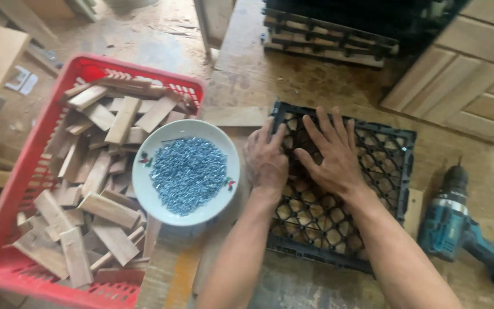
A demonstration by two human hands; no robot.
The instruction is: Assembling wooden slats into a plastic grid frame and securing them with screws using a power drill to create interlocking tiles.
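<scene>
Both hands, left hand (266, 162) and right hand (330, 154), seemingly press flat on black grid (395, 160)

Nothing much worn here: both forearms are bare as far up as the frame shows, no sleeves, cuffs or gloves anywhere in the head view. The left hand (266, 160) and the right hand (331, 154) carry no rings, no watch and no wristband, and the nails look short and plain. The arms come in from about 6 o'clock and look lean, with some fine hair along them and knuckles and tendons showing on the backs of the hands.
</scene>
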